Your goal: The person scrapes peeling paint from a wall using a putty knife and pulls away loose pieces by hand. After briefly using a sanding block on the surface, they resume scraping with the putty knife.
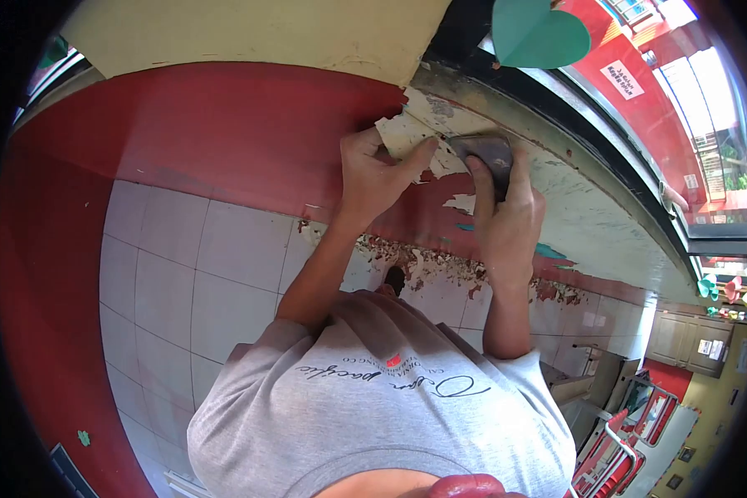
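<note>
Red wall (241, 137) peeling; my right hand (508, 226) is gripping flat grey scraper (490, 151) slanting lengthwise up-left, left hand (375, 180) pinching cream paint (400, 133).

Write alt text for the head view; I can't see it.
A person's right hand holds a dark scraper at a peeling window ledge, while the left hand touches a lifted paint flake. Below, paint chips litter the tiled floor beside a red wall.

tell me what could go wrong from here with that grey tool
The flat dark-grey tool in the right hand might slip into the nearby left hand. The cream jagged paint flake at the left hand may snap and drop. Brown-and-cream paint chips littering the white tiled floor could make footing slippery.
</note>
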`<state>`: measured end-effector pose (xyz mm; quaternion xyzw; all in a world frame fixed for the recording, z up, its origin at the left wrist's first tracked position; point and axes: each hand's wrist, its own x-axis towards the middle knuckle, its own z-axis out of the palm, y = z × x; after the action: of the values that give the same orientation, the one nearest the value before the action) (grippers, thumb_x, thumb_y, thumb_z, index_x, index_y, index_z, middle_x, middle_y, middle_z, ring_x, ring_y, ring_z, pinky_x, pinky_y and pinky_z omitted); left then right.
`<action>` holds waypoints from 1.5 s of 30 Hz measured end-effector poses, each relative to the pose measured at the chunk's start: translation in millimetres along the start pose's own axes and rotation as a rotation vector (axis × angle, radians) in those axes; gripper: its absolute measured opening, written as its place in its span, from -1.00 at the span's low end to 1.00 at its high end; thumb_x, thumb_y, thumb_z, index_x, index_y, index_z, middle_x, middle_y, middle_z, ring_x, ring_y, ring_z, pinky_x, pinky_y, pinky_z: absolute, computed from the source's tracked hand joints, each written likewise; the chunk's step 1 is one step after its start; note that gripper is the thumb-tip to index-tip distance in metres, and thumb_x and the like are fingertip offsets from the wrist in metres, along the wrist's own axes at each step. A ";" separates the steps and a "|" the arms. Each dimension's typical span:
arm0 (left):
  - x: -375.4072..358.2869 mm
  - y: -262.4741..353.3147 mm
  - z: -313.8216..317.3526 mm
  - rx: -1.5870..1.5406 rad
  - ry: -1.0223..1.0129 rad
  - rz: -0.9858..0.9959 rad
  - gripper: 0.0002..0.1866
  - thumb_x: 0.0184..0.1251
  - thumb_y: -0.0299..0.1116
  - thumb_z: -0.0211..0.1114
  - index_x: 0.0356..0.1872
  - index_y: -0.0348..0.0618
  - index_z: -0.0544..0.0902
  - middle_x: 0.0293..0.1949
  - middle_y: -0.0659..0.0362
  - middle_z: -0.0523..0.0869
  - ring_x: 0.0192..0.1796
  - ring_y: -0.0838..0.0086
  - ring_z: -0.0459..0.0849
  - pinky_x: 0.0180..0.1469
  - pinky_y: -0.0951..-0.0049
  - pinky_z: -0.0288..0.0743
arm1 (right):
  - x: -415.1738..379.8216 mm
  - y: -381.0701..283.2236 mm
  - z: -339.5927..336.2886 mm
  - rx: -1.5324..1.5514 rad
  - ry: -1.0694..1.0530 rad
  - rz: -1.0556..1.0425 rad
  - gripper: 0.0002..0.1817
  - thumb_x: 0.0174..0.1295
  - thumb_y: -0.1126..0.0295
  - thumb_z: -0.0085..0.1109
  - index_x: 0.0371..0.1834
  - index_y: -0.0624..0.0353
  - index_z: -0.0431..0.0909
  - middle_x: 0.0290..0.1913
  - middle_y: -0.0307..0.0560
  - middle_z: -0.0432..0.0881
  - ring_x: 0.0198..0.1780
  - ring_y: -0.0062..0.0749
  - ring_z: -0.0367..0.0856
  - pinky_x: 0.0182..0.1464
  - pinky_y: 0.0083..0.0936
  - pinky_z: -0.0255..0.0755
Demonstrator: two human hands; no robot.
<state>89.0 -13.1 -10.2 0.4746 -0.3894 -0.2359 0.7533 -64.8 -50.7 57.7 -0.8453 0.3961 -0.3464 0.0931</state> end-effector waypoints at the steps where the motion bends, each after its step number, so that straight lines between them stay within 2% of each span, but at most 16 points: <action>1: 0.0 -0.2 0.5 -0.001 0.019 0.005 -0.84 0.16 -0.51 0.43 -0.25 -0.37 0.75 -0.38 0.16 0.80 -0.38 0.67 0.71 -0.34 0.61 0.56 | -1.2 0.5 -0.3 0.015 -0.010 0.054 -0.65 0.29 0.32 0.25 0.02 0.30 0.46 -0.44 0.30 0.65 -0.41 0.21 0.66 -0.44 -0.14 0.48; 5: 2.4 1.5 -3.6 0.029 0.030 0.045 -0.84 0.16 -0.51 0.43 -0.26 -0.37 0.75 -0.40 0.17 0.80 -0.40 0.68 0.70 -0.36 0.61 0.56 | -8.3 12.2 3.5 0.086 0.024 0.146 -0.66 0.28 0.31 0.26 0.01 0.29 0.49 -0.43 0.27 0.67 -0.40 0.18 0.68 -0.42 -0.14 0.50; 8: 1.8 1.3 -6.1 0.050 -0.051 0.024 -0.83 0.16 -0.50 0.44 -0.25 -0.38 0.74 -0.40 0.19 0.80 -0.41 0.68 0.69 -0.36 0.61 0.56 | -0.9 -7.3 2.2 0.019 0.001 0.074 -0.65 0.28 0.31 0.26 0.01 0.31 0.49 -0.43 0.27 0.67 -0.40 0.18 0.68 -0.43 -0.14 0.50; 11: -0.7 -2.1 -6.3 -0.098 -0.053 -0.085 -0.82 0.16 -0.50 0.44 -0.24 -0.38 0.74 -0.39 0.19 0.80 -0.40 0.70 0.68 -0.36 0.62 0.55 | -9.7 3.6 6.0 -0.005 0.043 0.087 -0.66 0.27 0.31 0.27 -0.01 0.29 0.50 -0.43 0.27 0.67 -0.40 0.18 0.68 -0.43 -0.14 0.49; 13: 2.0 -6.9 -8.0 -0.043 -0.048 0.049 -0.83 0.16 -0.51 0.44 -0.24 -0.38 0.74 -0.39 0.19 0.80 -0.39 0.71 0.67 -0.35 0.61 0.55 | -9.7 9.8 3.7 0.053 0.056 0.103 -0.66 0.27 0.31 0.27 0.00 0.29 0.49 -0.43 0.27 0.66 -0.41 0.17 0.68 -0.44 -0.14 0.49; 15: 2.7 -6.8 -9.2 -0.050 -0.042 0.027 -0.83 0.16 -0.52 0.44 -0.24 -0.37 0.74 -0.39 0.19 0.80 -0.38 0.71 0.67 -0.34 0.61 0.55 | -8.5 6.5 4.3 0.102 0.057 0.127 -0.65 0.27 0.30 0.27 0.00 0.29 0.49 -0.43 0.27 0.66 -0.41 0.17 0.68 -0.44 -0.14 0.49; 17: 1.4 -5.9 -5.7 -0.072 -0.058 -0.004 -0.84 0.16 -0.52 0.44 -0.24 -0.36 0.75 -0.39 0.19 0.80 -0.38 0.71 0.67 -0.33 0.60 0.56 | -2.1 -7.0 9.2 0.032 0.050 0.037 -0.64 0.27 0.30 0.27 0.02 0.29 0.47 -0.44 0.26 0.66 -0.42 0.18 0.67 -0.44 -0.14 0.49; 21: 1.6 -7.7 -9.8 -0.007 -0.078 0.039 -0.83 0.17 -0.53 0.43 -0.23 -0.36 0.74 -0.38 0.18 0.80 -0.36 0.70 0.68 -0.30 0.60 0.57 | -8.7 -2.8 7.3 0.067 0.044 0.128 -0.66 0.27 0.30 0.27 -0.01 0.27 0.47 -0.47 0.24 0.65 -0.44 0.20 0.65 -0.45 -0.12 0.47; 23: 5.0 -8.1 -12.3 0.032 -0.063 0.074 -0.83 0.17 -0.53 0.43 -0.22 -0.37 0.74 -0.38 0.17 0.80 -0.36 0.69 0.68 -0.30 0.60 0.57 | -1.3 -5.7 12.2 0.036 0.038 0.094 -0.67 0.27 0.30 0.27 -0.02 0.27 0.47 -0.47 0.24 0.65 -0.44 0.19 0.65 -0.45 -0.12 0.46; 27: 5.3 -1.8 -7.0 -0.058 -0.091 -0.009 -0.83 0.17 -0.51 0.44 -0.22 -0.36 0.74 -0.39 0.18 0.80 -0.38 0.69 0.68 -0.31 0.62 0.56 | -4.0 -3.9 12.4 0.029 0.053 0.027 -0.70 0.28 0.30 0.27 -0.07 0.27 0.48 -0.48 0.22 0.65 -0.45 0.17 0.65 -0.46 -0.12 0.47; 29: 1.4 -3.8 -11.4 -0.074 -0.107 -0.044 -0.82 0.17 -0.50 0.44 -0.22 -0.35 0.74 -0.38 0.19 0.80 -0.38 0.70 0.68 -0.32 0.61 0.56 | -11.2 5.6 9.2 0.047 0.058 0.080 -0.70 0.28 0.29 0.27 -0.08 0.26 0.48 -0.48 0.22 0.65 -0.45 0.17 0.66 -0.47 -0.13 0.47; 33: 1.8 -8.7 -17.1 -0.047 -0.121 0.004 -0.83 0.18 -0.51 0.44 -0.22 -0.35 0.75 -0.37 0.19 0.80 -0.37 0.70 0.68 -0.32 0.61 0.56 | 0.4 -12.7 12.0 0.023 0.051 0.046 -0.69 0.26 0.27 0.29 -0.11 0.26 0.49 -0.47 0.21 0.66 -0.45 0.15 0.66 -0.48 -0.17 0.48; 37: 1.6 -12.8 -13.0 -0.116 -0.113 -0.029 -0.84 0.21 -0.50 0.42 -0.21 -0.34 0.75 -0.37 0.19 0.80 -0.37 0.70 0.68 -0.32 0.62 0.56 | -7.8 0.8 14.2 0.019 0.066 0.049 -0.68 0.25 0.27 0.30 -0.10 0.27 0.49 -0.48 0.19 0.66 -0.47 0.12 0.67 -0.48 -0.19 0.48; 39: 4.6 -10.8 -16.7 -0.116 -0.135 -0.012 -0.84 0.21 -0.50 0.42 -0.21 -0.34 0.75 -0.36 0.19 0.80 -0.37 0.70 0.67 -0.32 0.62 0.55 | -5.8 1.6 10.9 0.107 0.063 0.137 -0.68 0.25 0.29 0.31 -0.09 0.28 0.50 -0.45 0.22 0.66 -0.44 0.12 0.68 -0.45 -0.18 0.50; 42: 0.2 -11.6 -17.6 -0.109 -0.154 0.011 -0.84 0.21 -0.50 0.42 -0.21 -0.34 0.75 -0.34 0.20 0.80 -0.37 0.71 0.66 -0.32 0.62 0.55 | 2.0 -14.7 8.3 0.040 0.010 0.078 -0.66 0.25 0.31 0.31 -0.04 0.30 0.50 -0.44 0.24 0.67 -0.42 0.12 0.69 -0.42 -0.19 0.51; 45: 3.2 -10.9 -14.8 -0.077 -0.147 0.055 -0.83 0.21 -0.49 0.42 -0.20 -0.34 0.74 -0.35 0.21 0.80 -0.37 0.72 0.66 -0.32 0.63 0.55 | -4.1 -3.3 13.0 0.099 0.058 0.089 -0.63 0.24 0.33 0.31 0.01 0.32 0.49 -0.42 0.28 0.66 -0.41 0.14 0.68 -0.41 -0.21 0.52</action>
<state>103.0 -12.3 -22.5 0.4158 -0.4472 -0.2643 0.7465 -56.0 -47.0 47.4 -0.8108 0.4182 -0.3855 0.1385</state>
